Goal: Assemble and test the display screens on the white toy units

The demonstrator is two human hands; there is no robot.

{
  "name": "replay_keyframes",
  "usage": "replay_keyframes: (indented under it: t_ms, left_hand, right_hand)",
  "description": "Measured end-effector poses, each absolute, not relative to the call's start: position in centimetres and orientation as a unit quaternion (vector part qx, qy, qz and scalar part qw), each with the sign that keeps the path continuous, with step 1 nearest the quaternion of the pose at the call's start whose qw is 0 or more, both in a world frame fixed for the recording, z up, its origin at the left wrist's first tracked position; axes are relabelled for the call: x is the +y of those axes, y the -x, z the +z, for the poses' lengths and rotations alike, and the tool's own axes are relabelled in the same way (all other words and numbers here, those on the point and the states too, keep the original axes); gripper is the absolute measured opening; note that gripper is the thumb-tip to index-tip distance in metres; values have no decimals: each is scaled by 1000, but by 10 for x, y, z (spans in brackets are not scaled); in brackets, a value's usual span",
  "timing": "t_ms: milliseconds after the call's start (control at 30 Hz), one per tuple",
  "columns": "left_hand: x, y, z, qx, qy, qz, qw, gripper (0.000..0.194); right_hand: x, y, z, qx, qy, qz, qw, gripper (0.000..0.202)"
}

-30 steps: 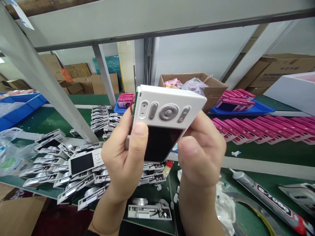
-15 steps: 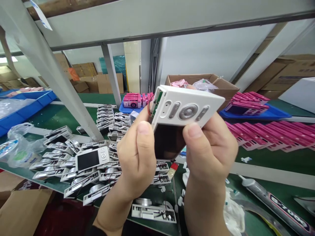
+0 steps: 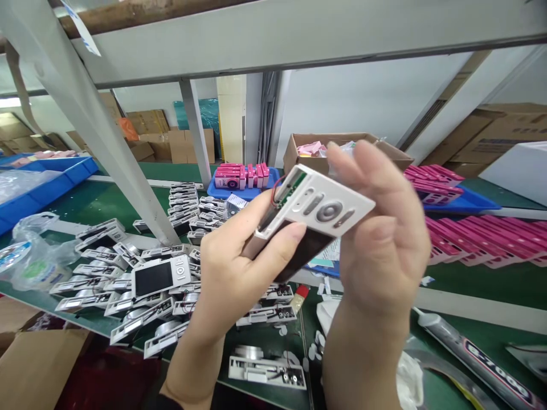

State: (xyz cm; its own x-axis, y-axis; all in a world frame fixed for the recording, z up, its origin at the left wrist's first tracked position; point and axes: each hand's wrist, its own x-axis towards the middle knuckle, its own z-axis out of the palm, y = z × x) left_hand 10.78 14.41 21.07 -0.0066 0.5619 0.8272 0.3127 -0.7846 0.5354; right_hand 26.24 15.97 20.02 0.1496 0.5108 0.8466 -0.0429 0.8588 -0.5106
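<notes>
My left hand grips the white camera body, thumb on its dark screen, the other fingers mostly hidden behind it. My right hand has its fingers parted and curved beside the body's right end; I cannot tell whether they touch. Beyond, a blue tray holds pink cameras, and right of that a cardboard box contains pink pieces. At far left, a blue bin holds clear film.
</notes>
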Motion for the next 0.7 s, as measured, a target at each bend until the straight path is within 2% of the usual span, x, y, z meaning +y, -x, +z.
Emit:
replay_keyframes:
  t_ms: [133, 367, 467, 600, 700]
  left_hand:
    - [149, -102, 211, 293, -738, 606, 46, 34]
    - [148, -103, 216, 238, -816, 524, -57, 28]
    - [150, -104, 214, 232, -817, 521, -90, 26]
    - [148, -106, 214, 234, -806, 540, -66, 28]
    - [141, -100, 219, 257, -801, 541, -22, 45]
  right_hand:
    - [157, -275, 203, -632, 189, 162, 734, 50]
    - [145, -283, 203, -704, 227, 115, 664, 56]
    - [146, -289, 203, -728, 247, 96, 632, 45]
    - [149, -286, 203, -723, 260, 64, 637, 33]
    - [145, -279, 208, -691, 256, 3, 676, 29]
